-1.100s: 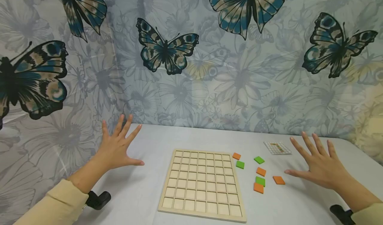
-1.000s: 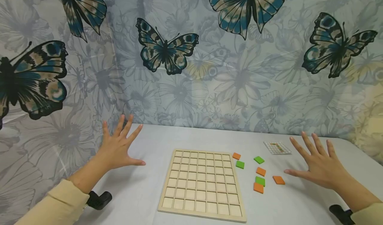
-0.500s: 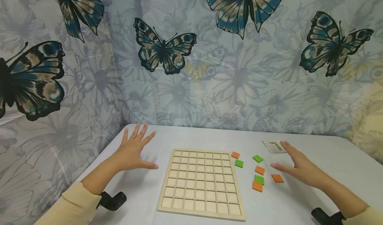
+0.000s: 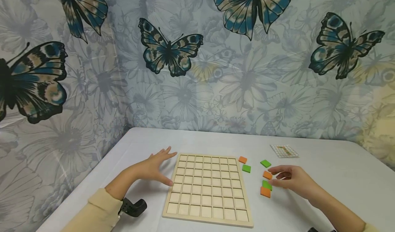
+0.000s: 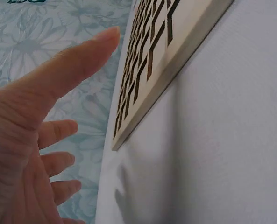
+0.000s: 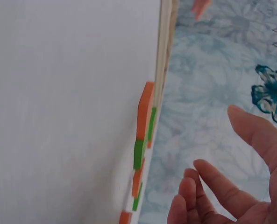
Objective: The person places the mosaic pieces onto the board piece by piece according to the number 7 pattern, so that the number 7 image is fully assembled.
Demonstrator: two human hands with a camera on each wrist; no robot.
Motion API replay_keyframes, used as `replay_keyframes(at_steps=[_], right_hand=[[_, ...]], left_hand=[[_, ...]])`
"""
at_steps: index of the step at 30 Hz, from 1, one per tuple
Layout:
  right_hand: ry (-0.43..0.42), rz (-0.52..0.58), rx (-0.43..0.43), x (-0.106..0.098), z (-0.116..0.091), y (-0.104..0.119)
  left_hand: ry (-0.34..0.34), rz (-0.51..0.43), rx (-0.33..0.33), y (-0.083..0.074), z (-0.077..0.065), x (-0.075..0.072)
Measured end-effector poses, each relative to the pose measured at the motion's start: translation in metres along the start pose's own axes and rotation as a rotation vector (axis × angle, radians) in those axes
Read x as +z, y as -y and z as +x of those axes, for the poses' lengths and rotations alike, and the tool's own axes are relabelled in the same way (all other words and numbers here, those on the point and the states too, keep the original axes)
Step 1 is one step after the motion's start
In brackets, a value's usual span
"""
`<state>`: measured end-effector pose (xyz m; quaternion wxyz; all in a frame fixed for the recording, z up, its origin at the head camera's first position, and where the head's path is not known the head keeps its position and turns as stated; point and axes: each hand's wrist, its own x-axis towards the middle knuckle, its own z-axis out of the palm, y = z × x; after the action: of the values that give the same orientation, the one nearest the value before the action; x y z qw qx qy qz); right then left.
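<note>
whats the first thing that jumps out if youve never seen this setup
The big blue and black butterflies printed on the curtain behind the table catch the eye first. Below them, a pale wooden grid board lies on the white table, with orange and green tiles scattered on its right. The left hand spreads at the board's left edge, and the right hand curls over the tiles.

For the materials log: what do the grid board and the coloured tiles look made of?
Board: pale unfinished wood, probably laser-cut plywood, judging by its matte grain and dark cell edges. Tiles: flat orange and green squares, matte and even in colour; likely painted wood or foam, hard to tell.
</note>
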<state>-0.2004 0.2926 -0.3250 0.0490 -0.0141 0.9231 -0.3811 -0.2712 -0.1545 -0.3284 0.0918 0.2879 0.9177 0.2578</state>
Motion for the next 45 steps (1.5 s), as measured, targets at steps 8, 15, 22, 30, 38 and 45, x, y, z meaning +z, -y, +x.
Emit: replay_keyframes(at_steps=[8, 15, 22, 30, 38, 45], right_hand=[[0.033, 0.067, 0.013, 0.010, -0.003, -0.006], [0.056, 0.044, 0.015, 0.016, -0.001, -0.013], [0.087, -0.010, -0.047, 0.019, -0.002, -0.015], [0.053, -0.083, -0.095, 0.021, -0.001, -0.015], [0.048, -0.118, -0.139, 0.023, -0.001, -0.015], [0.046, -0.153, -0.160, 0.023, 0.000, -0.016]], left_hand=[[0.089, -0.123, 0.046, 0.011, 0.010, 0.018], [0.084, -0.126, 0.024, 0.014, 0.012, 0.027], [0.057, -0.084, 0.059, 0.018, 0.013, 0.030], [0.041, -0.078, 0.071, 0.018, 0.015, 0.032], [0.047, -0.064, 0.071, 0.018, 0.016, 0.033], [0.053, -0.044, 0.060, 0.018, 0.018, 0.034]])
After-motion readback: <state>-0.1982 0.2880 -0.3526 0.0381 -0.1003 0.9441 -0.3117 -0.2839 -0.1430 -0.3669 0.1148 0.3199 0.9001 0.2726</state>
